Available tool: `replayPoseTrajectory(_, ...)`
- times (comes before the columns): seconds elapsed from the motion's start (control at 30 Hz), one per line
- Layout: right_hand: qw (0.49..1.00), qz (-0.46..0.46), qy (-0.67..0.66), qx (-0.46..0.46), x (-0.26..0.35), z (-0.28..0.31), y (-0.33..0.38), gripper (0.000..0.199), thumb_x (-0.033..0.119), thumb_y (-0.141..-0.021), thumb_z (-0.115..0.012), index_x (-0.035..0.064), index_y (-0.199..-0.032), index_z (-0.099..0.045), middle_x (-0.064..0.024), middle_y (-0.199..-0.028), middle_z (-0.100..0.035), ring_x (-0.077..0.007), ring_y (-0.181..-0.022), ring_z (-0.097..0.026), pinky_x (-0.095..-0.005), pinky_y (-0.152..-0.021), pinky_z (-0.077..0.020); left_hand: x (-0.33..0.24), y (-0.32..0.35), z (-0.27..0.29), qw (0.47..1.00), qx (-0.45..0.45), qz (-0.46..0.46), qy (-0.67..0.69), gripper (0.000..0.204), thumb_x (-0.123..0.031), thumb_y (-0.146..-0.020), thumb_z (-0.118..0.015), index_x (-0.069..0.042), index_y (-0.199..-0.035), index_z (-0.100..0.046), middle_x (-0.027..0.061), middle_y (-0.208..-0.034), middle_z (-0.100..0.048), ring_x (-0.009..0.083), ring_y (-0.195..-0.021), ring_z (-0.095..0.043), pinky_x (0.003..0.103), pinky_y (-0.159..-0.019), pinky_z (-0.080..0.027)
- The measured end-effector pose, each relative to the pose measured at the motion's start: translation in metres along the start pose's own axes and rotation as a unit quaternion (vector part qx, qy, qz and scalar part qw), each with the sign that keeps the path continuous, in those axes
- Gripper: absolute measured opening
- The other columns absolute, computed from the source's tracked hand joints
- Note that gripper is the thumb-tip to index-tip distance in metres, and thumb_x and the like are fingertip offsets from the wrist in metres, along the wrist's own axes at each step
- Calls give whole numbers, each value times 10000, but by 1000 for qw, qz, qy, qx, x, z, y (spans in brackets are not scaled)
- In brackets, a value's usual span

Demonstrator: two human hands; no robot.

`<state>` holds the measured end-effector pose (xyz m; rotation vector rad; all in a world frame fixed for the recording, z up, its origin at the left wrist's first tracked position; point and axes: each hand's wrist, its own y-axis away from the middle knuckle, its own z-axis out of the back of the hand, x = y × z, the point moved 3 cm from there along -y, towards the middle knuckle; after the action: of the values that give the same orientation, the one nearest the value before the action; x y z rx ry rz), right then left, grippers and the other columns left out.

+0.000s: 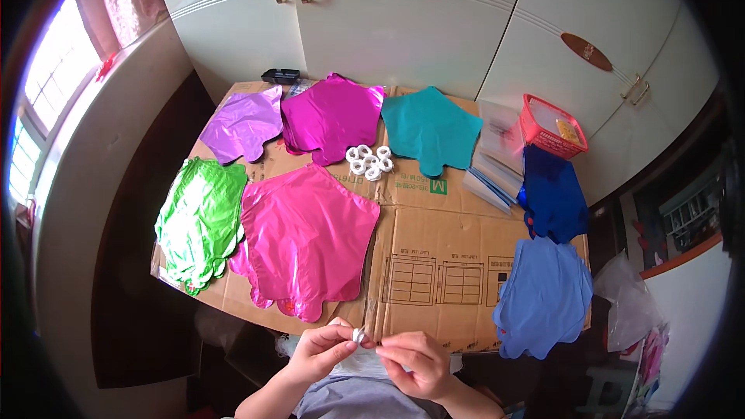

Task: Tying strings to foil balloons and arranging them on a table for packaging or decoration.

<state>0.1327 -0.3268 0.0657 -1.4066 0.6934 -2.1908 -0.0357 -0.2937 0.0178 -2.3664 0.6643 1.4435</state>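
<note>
Both hands pinch stuff at the desk's near edge, left hand (pixel 320 351) on a small white ring (pixel 358 334), right hand (pixel 415 361) on clear film (pixel 374 344), balloons (pixel 306 237) spread flat for easy grabbing.

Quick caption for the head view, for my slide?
Both hands, left hand and right hand, pinch a small white tape roll beside star-shaped foil balloons on flattened cardboard.

A flattened brown cardboard box (pixel 434 256) with printed green label panels covers the table.
</note>
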Motion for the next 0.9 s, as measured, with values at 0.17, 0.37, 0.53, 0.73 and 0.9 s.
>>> replayPoseTrajectory(0.17,976,-153,-136,72,-12,-13,-1,252,33,-834,-598,11,-1085,-615,-126,-975,-635,-197,-866,-624,-265,-738,-507,1,3,2,999,30,9,-26,163,-31,-891,-538,28,-1020,-619,59,-936,-592,108,-823,-504,228,-723,-391)
replayPoseTrajectory(0.37,841,-328,-424,79,-31,-26,26,260,58,-907,-529,-30,-1148,-569,-83,-1024,-631,-121,-921,-591,-232,-817,-466,-3,0,3,989,60,-37,-126,139,-70,-843,-601,-9,-963,-640,21,-845,-605,141,-855,-482,261,-763,-365)
replayPoseTrajectory(0.53,720,-417,-550,67,-36,-30,37,272,62,-888,-561,-32,-1144,-571,-61,-1021,-626,-124,-933,-587,-243,-856,-460,-21,-7,-4,887,123,-217,-389,181,-107,-723,-700,-75,-895,-655,-9,-833,-621,203,-898,-481,340,-800,-320)
replayPoseTrajectory(0.73,574,-453,-679,71,-37,-32,44,290,81,-863,-602,-36,-1126,-575,-65,-1012,-623,-133,-921,-591,-258,-861,-474,-31,-9,-13,830,153,-292,-451,113,-66,-717,-682,-83,-826,-661,28,-877,-659,289,-971,-572,382,-817,-363)
replayPoseTrajectory(0.9,776,-398,-463,156,-47,-17,49,219,99,-854,-623,-22,-1037,-616,-79,-1006,-621,-132,-822,-613,-256,-760,-497,-15,-9,-7,927,155,-213,-266,64,-26,-779,-628,-7,-840,-621,112,-879,-646,307,-982,-590,376,-802,-436)
